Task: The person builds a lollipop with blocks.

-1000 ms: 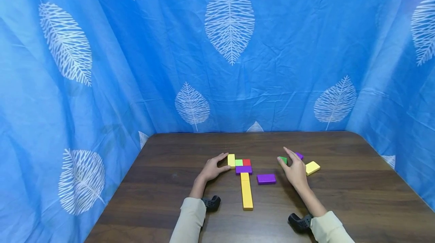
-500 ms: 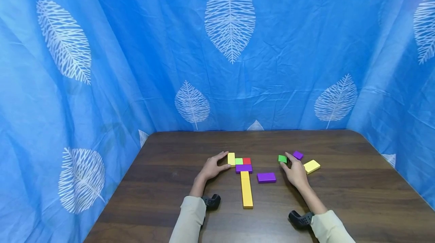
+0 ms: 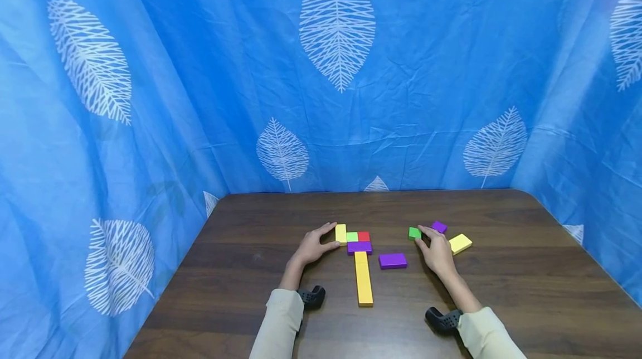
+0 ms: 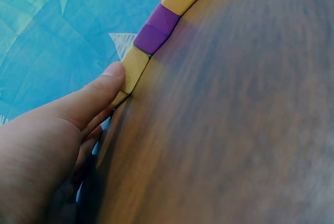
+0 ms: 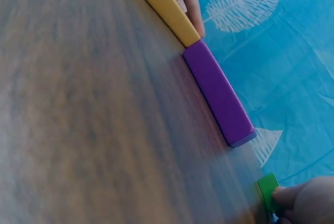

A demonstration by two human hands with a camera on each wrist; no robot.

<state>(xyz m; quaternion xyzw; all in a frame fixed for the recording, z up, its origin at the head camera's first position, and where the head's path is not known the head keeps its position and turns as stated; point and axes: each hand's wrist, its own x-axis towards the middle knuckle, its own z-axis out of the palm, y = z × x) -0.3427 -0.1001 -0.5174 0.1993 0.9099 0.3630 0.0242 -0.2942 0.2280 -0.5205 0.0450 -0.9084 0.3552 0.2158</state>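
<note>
Two hands are working low in the head view: right of centre, the right hand (image 3: pixel 436 251) is pinching a green block (image 3: pixel 414 233) between thumb and finger, while left of centre the left hand (image 3: pixel 312 248) is pinching a pale yellow block (image 3: pixel 341 234) by its ends. For a clean move, the right should be squeezing lightly, holding the block level and steering clear of the small purple block (image 3: pixel 439 227) sitting just beside its fingers, upper right; the left should be steadying without nudging the neighbouring light green square (image 3: pixel 353 237). Trickier to call: the right wrist view is cutting this hand off at lower right, whether the green block is clearing the table (image 3: pixel 241 303) isn't showing, and the left hand's rear fingers are hiding behind its thumb.
</note>
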